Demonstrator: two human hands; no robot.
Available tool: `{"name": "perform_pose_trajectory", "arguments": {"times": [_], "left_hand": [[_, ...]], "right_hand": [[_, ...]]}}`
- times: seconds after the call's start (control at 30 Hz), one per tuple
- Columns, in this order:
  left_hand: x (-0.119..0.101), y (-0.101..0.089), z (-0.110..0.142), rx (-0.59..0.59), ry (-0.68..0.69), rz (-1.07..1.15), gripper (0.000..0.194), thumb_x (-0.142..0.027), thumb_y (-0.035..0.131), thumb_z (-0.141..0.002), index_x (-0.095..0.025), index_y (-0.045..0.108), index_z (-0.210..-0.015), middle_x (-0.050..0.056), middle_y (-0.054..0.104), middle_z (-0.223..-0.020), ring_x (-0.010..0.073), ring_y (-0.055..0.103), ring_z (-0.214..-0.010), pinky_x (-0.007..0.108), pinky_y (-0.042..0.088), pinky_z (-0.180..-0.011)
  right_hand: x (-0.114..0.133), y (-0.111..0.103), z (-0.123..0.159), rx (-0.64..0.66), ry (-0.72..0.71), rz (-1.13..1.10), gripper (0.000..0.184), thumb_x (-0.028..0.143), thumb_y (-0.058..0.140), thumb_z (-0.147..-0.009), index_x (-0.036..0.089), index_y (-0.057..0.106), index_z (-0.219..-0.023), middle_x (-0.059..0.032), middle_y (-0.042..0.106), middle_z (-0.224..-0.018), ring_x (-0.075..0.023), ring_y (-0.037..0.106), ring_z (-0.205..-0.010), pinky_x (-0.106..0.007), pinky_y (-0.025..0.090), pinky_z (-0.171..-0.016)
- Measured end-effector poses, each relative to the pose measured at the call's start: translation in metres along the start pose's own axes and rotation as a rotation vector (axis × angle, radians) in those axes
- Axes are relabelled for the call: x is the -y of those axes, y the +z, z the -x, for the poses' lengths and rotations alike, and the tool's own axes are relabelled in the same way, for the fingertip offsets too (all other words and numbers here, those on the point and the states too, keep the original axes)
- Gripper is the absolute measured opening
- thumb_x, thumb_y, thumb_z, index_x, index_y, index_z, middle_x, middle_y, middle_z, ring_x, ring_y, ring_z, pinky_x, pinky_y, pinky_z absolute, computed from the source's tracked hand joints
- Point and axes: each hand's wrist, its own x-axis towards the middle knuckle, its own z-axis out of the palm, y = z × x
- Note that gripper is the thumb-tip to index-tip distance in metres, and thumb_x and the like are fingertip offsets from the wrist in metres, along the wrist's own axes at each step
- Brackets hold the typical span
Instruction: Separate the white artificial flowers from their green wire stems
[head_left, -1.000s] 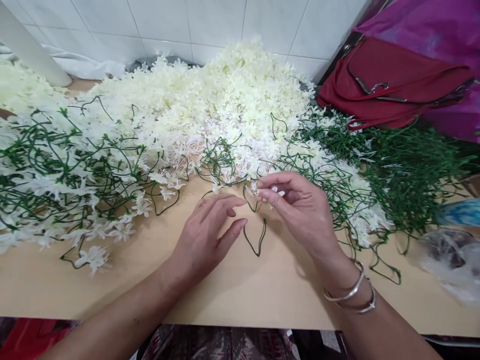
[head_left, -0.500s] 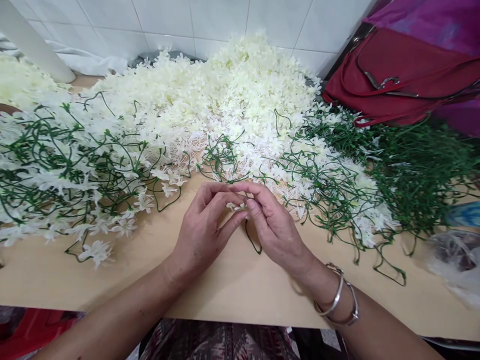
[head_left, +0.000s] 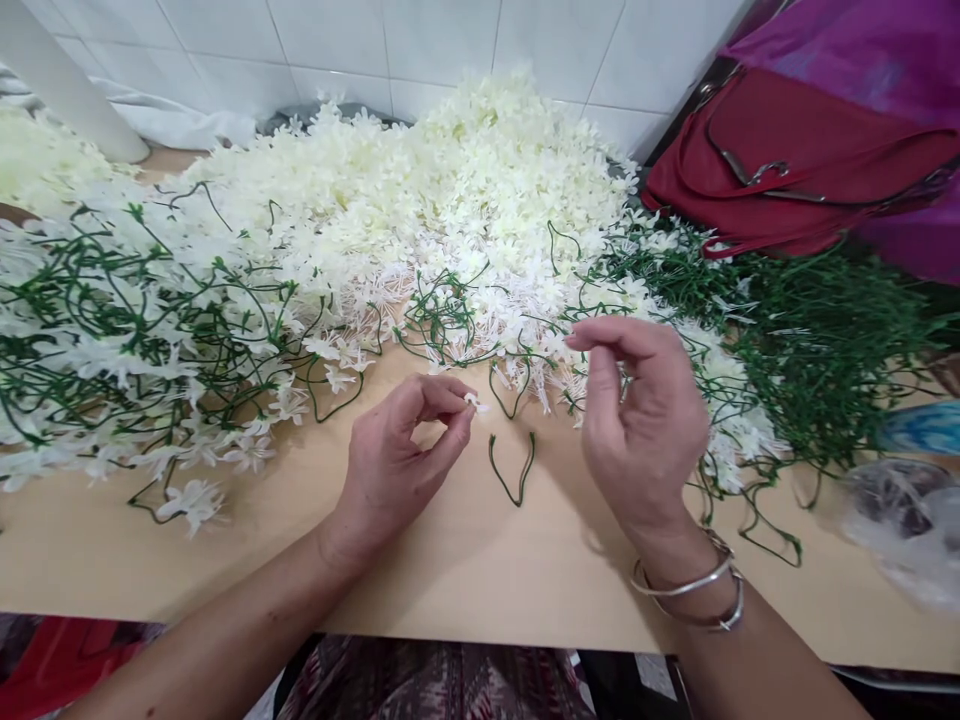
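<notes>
My left hand pinches a small white artificial flower between thumb and fingertips, low over the table. On the table between my hands lies a V-shaped green plastic stem, touched by neither hand. My right hand is raised to the right, its index finger stretched toward the flower pile and its thumb apart from it; I see nothing in it, though the lower fingers are curled. Behind my hands is a big heap of white artificial flowers, with another green stem at its front edge.
White flowers on green stems are piled at the left. A mass of green stems lies at the right, below a red handbag. A clear plastic bag rests near the right edge of the wooden table.
My hands have come apart. The right hand has moved right and up toward the pile, while the left stays near its place with the flower. The green stem between them is now fully visible.
</notes>
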Motion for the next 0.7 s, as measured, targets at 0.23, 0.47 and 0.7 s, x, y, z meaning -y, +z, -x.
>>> {"name": "perform_pose_trajectory", "arguments": {"times": [0.23,0.47,0.7], "left_hand": [[0.004,-0.001,0.002,-0.012,-0.084,0.007,0.011,-0.014,0.067,-0.093,-0.023,0.068,-0.100,0.001,0.074,-0.090,0.0121,0.069,-0.077,0.025,0.058,-0.070],[0.001,-0.003,-0.002,-0.030,-0.079,-0.044,0.004,-0.020,0.072,-0.094,-0.022,0.069,-0.093,-0.001,0.073,-0.082,0.0120,0.068,-0.072,0.025,0.058,-0.069],[-0.003,-0.002,-0.002,-0.014,-0.224,0.105,0.006,-0.027,0.069,-0.098,-0.022,0.073,-0.096,0.000,0.079,-0.082,0.0143,0.075,-0.075,0.026,0.063,-0.071]], "right_hand": [[-0.027,-0.009,-0.009,0.224,0.121,0.363,0.010,0.015,0.062,-0.089,0.023,0.066,-0.091,-0.0061,0.069,-0.089,-0.0263,0.060,-0.086,-0.044,0.047,-0.083],[-0.033,-0.008,0.002,0.496,0.116,0.450,0.017,0.026,0.073,-0.088,0.023,0.065,-0.074,-0.0052,0.068,-0.082,-0.0256,0.054,-0.080,-0.041,0.040,-0.076],[-0.027,-0.015,-0.013,0.073,0.089,0.426,0.006,0.020,0.068,-0.093,0.023,0.072,-0.093,-0.0052,0.074,-0.090,-0.0237,0.065,-0.079,-0.043,0.047,-0.081]]}}
